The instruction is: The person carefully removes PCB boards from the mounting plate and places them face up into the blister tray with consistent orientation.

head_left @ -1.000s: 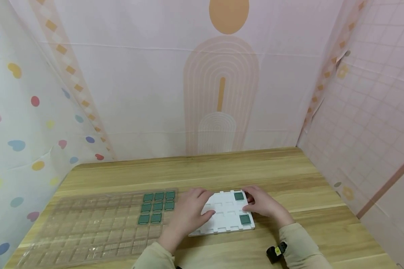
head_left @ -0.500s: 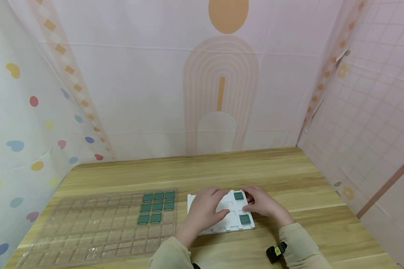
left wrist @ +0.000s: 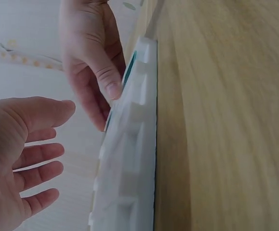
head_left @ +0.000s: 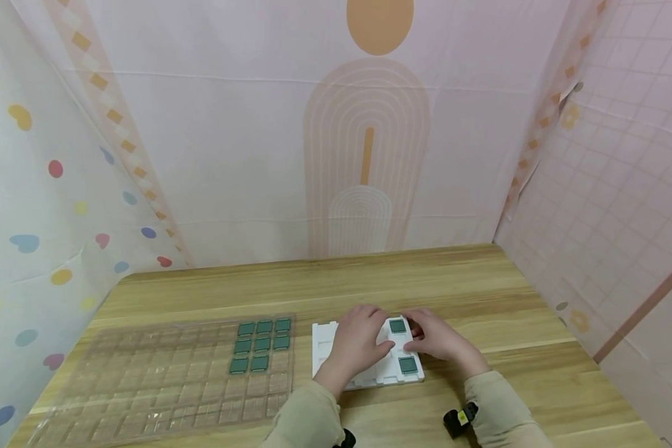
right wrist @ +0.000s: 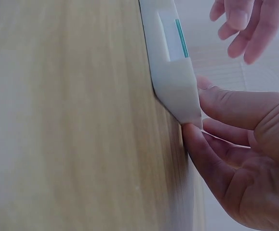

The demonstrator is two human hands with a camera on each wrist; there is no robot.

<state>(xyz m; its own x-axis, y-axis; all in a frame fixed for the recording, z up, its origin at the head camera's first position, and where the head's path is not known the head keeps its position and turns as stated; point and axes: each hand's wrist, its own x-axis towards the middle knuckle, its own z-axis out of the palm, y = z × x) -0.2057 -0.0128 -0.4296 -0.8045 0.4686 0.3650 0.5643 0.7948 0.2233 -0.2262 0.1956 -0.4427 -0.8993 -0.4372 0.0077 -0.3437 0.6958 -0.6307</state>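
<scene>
A white plastic tray (head_left: 323, 336) with moulded pockets lies flat on the table. Two green square chips (head_left: 408, 364) sit in pockets at its right end. My right hand (head_left: 439, 339) grips that end, thumb over the top and fingers at the edge; the right wrist view shows thumb and finger pinching the white tray (right wrist: 173, 82). Above the tray's middle, my left hand (head_left: 357, 342) hovers with fingers loosely spread. Nothing shows between the left fingers in the left wrist view, and part of the tray is hidden beneath this hand.
A large clear plastic tray (head_left: 162, 373) with many pockets covers the table's left side. Several green chips (head_left: 262, 343) fill pockets near its right end. Patterned cloth (head_left: 246, 168) hangs behind the wooden table (head_left: 481, 292). Each wrist wears a small black camera (head_left: 456, 423).
My left hand has moved right across the white tray, from its left end to above its middle, uncovering the left end. The right hand has kept its place.
</scene>
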